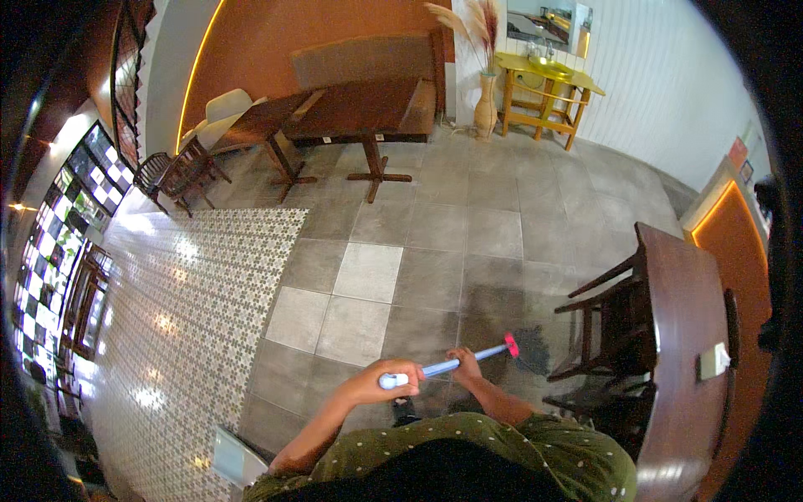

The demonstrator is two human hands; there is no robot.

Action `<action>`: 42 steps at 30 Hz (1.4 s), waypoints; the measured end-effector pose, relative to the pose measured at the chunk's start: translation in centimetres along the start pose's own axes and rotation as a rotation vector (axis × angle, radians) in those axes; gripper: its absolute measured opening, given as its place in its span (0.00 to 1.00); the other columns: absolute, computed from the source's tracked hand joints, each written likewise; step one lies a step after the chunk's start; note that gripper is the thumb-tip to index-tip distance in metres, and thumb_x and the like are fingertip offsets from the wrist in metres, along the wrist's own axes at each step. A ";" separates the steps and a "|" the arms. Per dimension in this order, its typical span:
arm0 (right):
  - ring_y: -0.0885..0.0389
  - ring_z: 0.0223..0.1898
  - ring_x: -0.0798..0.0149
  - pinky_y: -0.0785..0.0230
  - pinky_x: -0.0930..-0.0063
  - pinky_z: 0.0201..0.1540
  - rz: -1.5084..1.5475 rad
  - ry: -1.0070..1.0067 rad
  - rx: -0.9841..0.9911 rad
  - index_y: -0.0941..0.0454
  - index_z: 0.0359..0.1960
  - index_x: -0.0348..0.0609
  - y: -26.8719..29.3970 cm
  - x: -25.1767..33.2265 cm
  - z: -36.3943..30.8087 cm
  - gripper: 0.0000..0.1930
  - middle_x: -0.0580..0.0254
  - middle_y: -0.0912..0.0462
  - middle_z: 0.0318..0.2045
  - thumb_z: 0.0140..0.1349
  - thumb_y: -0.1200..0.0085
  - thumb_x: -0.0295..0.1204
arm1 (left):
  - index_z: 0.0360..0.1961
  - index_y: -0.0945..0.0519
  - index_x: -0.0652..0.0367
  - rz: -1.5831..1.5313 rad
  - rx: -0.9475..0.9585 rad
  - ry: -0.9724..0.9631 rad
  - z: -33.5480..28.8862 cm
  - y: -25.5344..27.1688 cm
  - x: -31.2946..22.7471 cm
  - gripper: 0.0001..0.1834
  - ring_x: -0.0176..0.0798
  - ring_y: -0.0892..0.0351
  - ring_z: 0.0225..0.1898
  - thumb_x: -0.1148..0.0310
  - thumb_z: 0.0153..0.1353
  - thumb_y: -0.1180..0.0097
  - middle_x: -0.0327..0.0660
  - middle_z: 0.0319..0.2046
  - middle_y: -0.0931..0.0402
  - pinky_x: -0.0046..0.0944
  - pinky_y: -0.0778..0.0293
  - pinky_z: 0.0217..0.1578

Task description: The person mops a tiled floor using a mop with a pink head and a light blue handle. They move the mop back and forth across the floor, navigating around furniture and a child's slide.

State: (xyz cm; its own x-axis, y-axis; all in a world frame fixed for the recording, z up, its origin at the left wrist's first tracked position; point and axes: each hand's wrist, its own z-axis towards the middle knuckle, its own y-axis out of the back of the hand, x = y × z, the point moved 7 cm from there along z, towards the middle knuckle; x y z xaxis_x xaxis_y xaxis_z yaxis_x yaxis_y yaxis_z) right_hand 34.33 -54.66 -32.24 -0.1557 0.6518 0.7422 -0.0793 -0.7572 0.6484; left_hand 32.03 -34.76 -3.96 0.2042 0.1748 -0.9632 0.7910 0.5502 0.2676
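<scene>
I hold a mop with a light-blue pole (441,367), a pink-red collar (511,344) and a dark, shaggy head (533,351) resting on the grey tiles. My left hand (386,381) is closed round the pole near its white top end. Lower down, my right hand (465,366) wraps the pole between the left hand and the collar. The pole slants away to the right, and the mop head lies beside the legs of a dark wooden chair (602,314). The blurred head hides its exact outline.
At right a long dark table (687,309) carries a white box (713,361). Dark tables (355,109) and chairs (191,171) stand at the far wall, near a vase (485,109) and a yellow washstand (545,79). Patterned tiles (192,309) cover the left floor.
</scene>
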 end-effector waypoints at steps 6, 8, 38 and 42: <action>0.22 0.43 0.45 0.30 0.55 0.47 0.058 0.127 0.040 0.22 0.39 0.42 -13.3 10.5 9.6 0.11 0.50 0.18 0.38 0.54 0.38 0.28 | 0.29 0.23 0.57 0.355 -0.212 0.005 -6.7 10.7 -3.4 0.12 0.44 0.18 0.38 0.63 0.56 0.32 0.39 0.35 0.18 0.41 0.25 0.41; 0.22 0.41 0.45 0.30 0.55 0.44 0.356 0.306 0.021 0.23 0.40 0.41 -15.2 14.5 11.1 0.14 0.49 0.19 0.36 0.54 0.36 0.32 | 0.25 0.24 0.58 0.302 -0.302 0.008 -8.5 11.9 -4.0 0.15 0.46 0.18 0.35 0.63 0.52 0.29 0.40 0.29 0.19 0.43 0.25 0.40; 0.19 0.45 0.44 0.25 0.44 0.44 -0.399 0.048 0.683 0.17 0.39 0.55 0.3 0.7 -11.7 0.20 0.54 0.16 0.37 0.47 0.35 0.50 | 0.38 0.23 0.61 -0.160 -0.441 -0.062 -6.0 -14.6 3.6 0.07 0.35 0.26 0.44 0.69 0.65 0.46 0.40 0.41 0.23 0.36 0.32 0.49; 0.21 0.48 0.46 0.26 0.47 0.49 -0.414 -0.029 0.451 0.19 0.38 0.55 6.6 -8.1 -16.3 0.19 0.59 0.18 0.41 0.46 0.34 0.47 | 0.38 0.25 0.59 -0.138 -0.099 -0.085 0.3 -22.5 5.4 0.09 0.38 0.26 0.48 0.65 0.65 0.41 0.41 0.45 0.24 0.38 0.32 0.51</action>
State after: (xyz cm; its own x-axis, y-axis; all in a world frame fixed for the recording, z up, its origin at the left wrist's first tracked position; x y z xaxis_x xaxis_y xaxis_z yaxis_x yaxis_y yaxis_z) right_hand 18.98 -65.64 -36.70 -0.1737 0.8936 0.4138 0.2984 -0.3527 0.8869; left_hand 15.53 -46.44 -15.20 0.1489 0.0252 -0.9885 0.7553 0.6423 0.1302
